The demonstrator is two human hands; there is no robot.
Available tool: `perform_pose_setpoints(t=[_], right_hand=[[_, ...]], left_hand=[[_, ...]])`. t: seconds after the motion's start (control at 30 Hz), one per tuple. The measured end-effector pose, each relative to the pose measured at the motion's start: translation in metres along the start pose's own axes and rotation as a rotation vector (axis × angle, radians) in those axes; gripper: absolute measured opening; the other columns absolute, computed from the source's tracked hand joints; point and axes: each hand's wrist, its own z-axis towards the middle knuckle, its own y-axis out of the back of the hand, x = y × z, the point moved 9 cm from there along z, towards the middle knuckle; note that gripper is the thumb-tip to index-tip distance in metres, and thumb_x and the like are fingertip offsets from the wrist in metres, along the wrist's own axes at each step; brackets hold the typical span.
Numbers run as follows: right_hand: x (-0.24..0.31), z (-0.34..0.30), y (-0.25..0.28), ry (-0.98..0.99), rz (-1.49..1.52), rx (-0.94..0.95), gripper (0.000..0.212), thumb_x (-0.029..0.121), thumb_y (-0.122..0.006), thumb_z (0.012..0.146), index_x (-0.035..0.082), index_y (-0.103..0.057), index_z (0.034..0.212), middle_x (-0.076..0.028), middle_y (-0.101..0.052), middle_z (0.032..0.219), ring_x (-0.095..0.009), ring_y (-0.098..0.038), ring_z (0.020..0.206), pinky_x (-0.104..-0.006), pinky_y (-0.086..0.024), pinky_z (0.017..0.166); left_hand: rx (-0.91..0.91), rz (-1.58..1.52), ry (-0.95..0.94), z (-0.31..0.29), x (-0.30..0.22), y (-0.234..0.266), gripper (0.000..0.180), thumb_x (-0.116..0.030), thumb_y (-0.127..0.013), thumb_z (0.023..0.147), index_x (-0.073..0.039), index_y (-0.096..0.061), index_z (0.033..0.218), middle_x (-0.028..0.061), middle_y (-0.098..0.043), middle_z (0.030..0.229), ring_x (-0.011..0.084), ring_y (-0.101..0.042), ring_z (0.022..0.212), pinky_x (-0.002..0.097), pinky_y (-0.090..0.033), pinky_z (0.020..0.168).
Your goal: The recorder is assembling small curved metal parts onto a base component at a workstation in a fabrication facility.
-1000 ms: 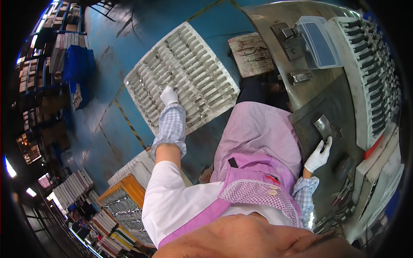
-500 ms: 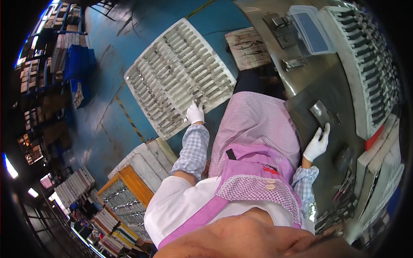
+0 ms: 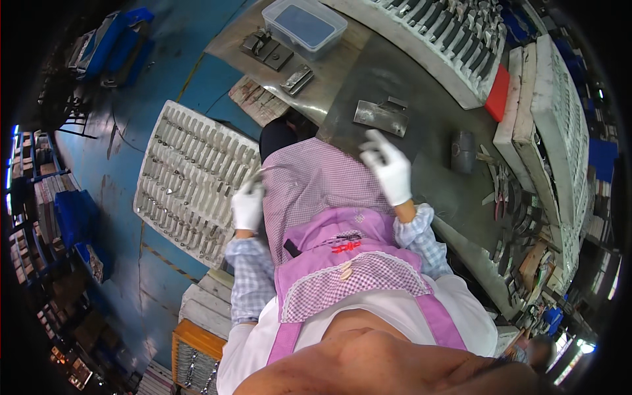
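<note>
My left hand [image 3: 248, 207], in a white glove, is closed on a thin curved metal piece [image 3: 284, 170], which points right above my lap and is smeared by motion. Just left of that hand, a white foam tray [image 3: 146, 195] carries rows of small metal parts. My right hand [image 3: 390, 170], also gloved, hovers at the table's near edge with its fingers apart and nothing visible in them. Beyond its fingertips a flat metal block with a raised bar [image 3: 380, 119] lies on the dark metal tabletop [image 3: 428, 125].
A clear plastic box [image 3: 316, 45] and metal fixtures [image 3: 268, 52] stand at the table's far left. A foam tray [image 3: 401, 47] of curved pieces, a red block [image 3: 498, 93] and stacked foam trays [image 3: 545, 125] line the far right. A mallet [image 3: 463, 153] and pliers [image 3: 501, 194] lie nearer.
My view has swung right toward the table. My left hand has come off the foam tray with the curved metal piece in it. My right hand has drawn back from the metal block.
</note>
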Motion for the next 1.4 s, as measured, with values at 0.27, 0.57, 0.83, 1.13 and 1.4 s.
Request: perform_pose_setpoints(t=[0.27, 0.57, 0.83, 1.13, 1.4], right_hand=[[-0.026, 0.027, 0.022, -0.227, 0.252, 0.018, 0.020, 0.013, -0.072, 0.091, 0.001, -0.075, 0.107, -0.004, -0.071, 0.076, -0.005, -0.057, 0.057, -0.0224, -0.044, 0.052], [-0.056, 0.057, 0.047, -0.044, 0.144, -0.118, 0.018, 0.007, -0.071, 0.090, 0.001, -0.074, 0.106, -0.008, -0.072, 0.090, -0.012, -0.065, 0.068, -0.0255, -0.051, 0.064], [-0.078, 0.047, 0.080, 0.177, -0.035, -0.420, 0.018, 0.012, -0.076, 0.083, 0.009, -0.077, 0.101, -0.006, -0.068, 0.088, -0.024, -0.065, 0.080, -0.0336, -0.051, 0.074], [-0.094, 0.053, 0.081, 0.127, 0.079, -0.328, 0.024, 0.017, -0.077, 0.081, 0.011, -0.076, 0.104, -0.006, -0.062, 0.076, -0.026, -0.060, 0.072, -0.0385, -0.048, 0.067], [-0.025, 0.040, 0.041, 0.329, -0.383, -0.334, 0.022, 0.021, -0.079, 0.079, 0.013, -0.077, 0.100, -0.008, -0.062, 0.076, -0.029, -0.061, 0.071, -0.0417, -0.047, 0.065]], left_hand=[[0.361, -0.575, 0.002, 0.014, -0.105, -0.166, 0.027, -0.015, -0.063, 0.100, 0.004, -0.070, 0.117, 0.0021, -0.070, 0.088, 0.0083, -0.062, 0.075, 0.0233, -0.049, 0.069], [-0.070, 0.041, -0.638, 0.052, -0.180, -0.182, 0.022, -0.021, -0.079, 0.083, -0.002, -0.069, 0.090, 0.0104, -0.067, 0.087, 0.0250, -0.065, 0.079, 0.0354, -0.051, 0.072], [-0.142, -0.121, -0.417, 0.063, -0.155, -0.201, 0.030, -0.023, -0.083, 0.081, -0.003, -0.061, 0.085, 0.0081, -0.061, 0.082, 0.0241, -0.061, 0.075, 0.0357, -0.050, 0.073], [-0.038, -0.089, -0.448, 0.073, -0.158, -0.209, 0.037, -0.021, -0.087, 0.077, -0.001, -0.056, 0.079, 0.0074, -0.058, 0.078, 0.0212, -0.056, 0.071, 0.0339, -0.048, 0.069], [-0.104, 0.067, -0.580, 0.042, -0.170, -0.174, 0.038, -0.037, -0.076, 0.087, 0.000, -0.067, 0.089, 0.0174, -0.066, 0.081, 0.0298, -0.064, 0.075, 0.0399, -0.051, 0.068]])
